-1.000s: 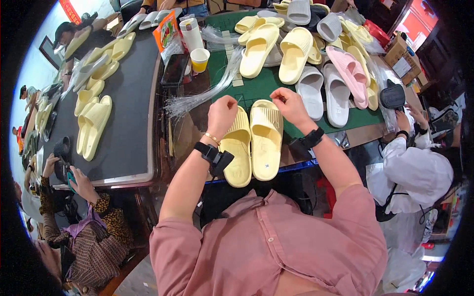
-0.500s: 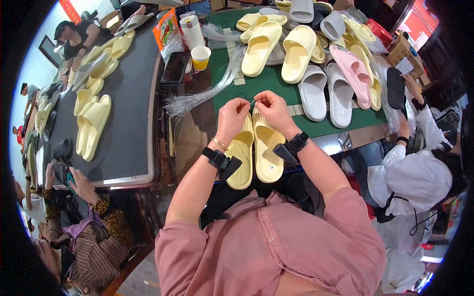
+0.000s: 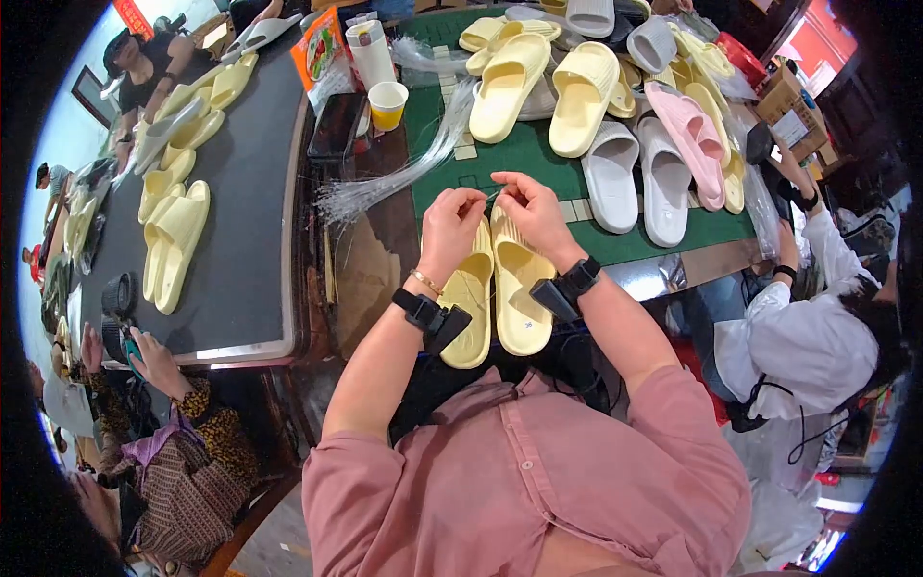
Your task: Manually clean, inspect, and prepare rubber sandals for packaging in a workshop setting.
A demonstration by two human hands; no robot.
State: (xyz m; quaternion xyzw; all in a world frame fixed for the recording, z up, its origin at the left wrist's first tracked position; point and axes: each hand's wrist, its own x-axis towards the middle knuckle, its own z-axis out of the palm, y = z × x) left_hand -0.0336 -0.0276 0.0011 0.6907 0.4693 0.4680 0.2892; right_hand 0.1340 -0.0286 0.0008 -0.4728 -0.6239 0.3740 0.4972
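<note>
Two pale yellow slippers lie side by side in front of me, the left slipper [image 3: 467, 332] and the right slipper [image 3: 522, 313], toe ends away from me. Above their straps my left hand [image 3: 450, 229] and my right hand [image 3: 535, 217] meet, fingers pinched. A thin clear plastic strand [image 3: 493, 196] runs between the fingertips; its ends are too fine to follow. Fine strand also shows over the left slipper. Beyond my left hand, a bundle of clear plastic strands [image 3: 409, 173] spreads across the table.
Yellow, grey, white and pink slippers [image 3: 584, 96] pile up at the far right on the green mat [image 3: 442, 188]. A yellow-white cup [image 3: 387, 104], a white bottle [image 3: 369, 56] and a dark phone [image 3: 336, 127] stand far left. Co-workers handle things on both sides.
My hands stay pinched above the slippers, and my right index finger lifts slightly. At the right, a co-worker's dark slipper has shifted and turned.
</note>
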